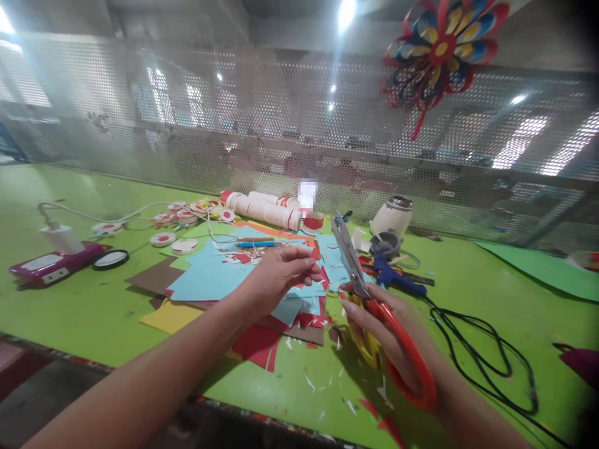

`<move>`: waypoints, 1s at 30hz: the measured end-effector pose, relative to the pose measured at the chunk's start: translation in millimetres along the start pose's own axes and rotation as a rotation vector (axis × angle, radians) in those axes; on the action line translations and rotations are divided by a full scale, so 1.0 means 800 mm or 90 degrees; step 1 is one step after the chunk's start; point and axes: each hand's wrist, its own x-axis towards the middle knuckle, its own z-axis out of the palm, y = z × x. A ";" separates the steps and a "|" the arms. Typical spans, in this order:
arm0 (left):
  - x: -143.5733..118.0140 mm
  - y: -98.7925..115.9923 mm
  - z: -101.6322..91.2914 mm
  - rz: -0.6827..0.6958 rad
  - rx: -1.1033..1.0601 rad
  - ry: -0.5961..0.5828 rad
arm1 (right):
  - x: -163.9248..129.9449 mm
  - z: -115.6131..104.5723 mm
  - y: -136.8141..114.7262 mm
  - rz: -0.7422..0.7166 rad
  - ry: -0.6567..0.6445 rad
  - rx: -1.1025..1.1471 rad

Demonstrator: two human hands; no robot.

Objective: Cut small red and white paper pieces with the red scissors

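My right hand (pixel 381 333) grips a pair of scissors (pixel 374 299) with orange and yellow handles, the blades closed and pointing up and away. My left hand (pixel 281 274) hovers left of the blades, its fingertips pinched on a tiny red paper piece (pixel 316 254). Both hands are above a spread of coloured paper sheets (pixel 210 277), light blue on top, with red, yellow and brown ones beneath. Small paper scraps (pixel 327 380) litter the green table (pixel 93 312) in front of me.
A blue glue gun (pixel 395 277) with a black cord (pixel 486 362) lies right of the scissors. White paper rolls (pixel 266 209), round paper discs (pixel 182 221), a white jar (pixel 393 218), a pink device (pixel 51 262) and a perforated metal screen (pixel 234 125) with a paper flower (pixel 440 50) surround the work area.
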 end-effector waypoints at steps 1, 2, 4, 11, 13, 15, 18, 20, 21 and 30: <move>0.000 -0.001 0.000 0.000 0.002 0.003 | 0.000 -0.001 0.000 -0.005 0.001 -0.002; 0.000 -0.001 0.000 0.000 0.006 0.005 | 0.000 -0.001 0.000 -0.009 -0.001 -0.001; 0.001 -0.002 -0.001 0.007 0.020 0.004 | 0.000 -0.001 -0.001 -0.017 -0.005 0.010; -0.002 -0.003 0.000 0.048 0.105 -0.024 | -0.001 0.001 -0.004 -0.002 0.016 0.039; -0.005 -0.004 0.005 0.041 0.130 -0.047 | 0.000 0.000 0.000 -0.009 0.056 0.021; -0.008 -0.007 0.010 0.020 0.147 -0.082 | 0.001 -0.002 0.004 -0.024 0.093 0.038; -0.014 -0.012 0.018 -0.004 0.158 -0.134 | 0.003 -0.002 0.012 -0.061 0.121 0.110; -0.017 -0.014 0.021 -0.019 0.161 -0.167 | 0.003 -0.001 0.015 -0.078 0.114 0.138; -0.018 -0.015 0.022 -0.025 0.161 -0.181 | 0.003 -0.001 0.016 -0.083 0.105 0.143; -0.027 -0.017 0.025 -0.095 0.160 -0.234 | 0.001 0.003 0.015 -0.113 0.057 0.141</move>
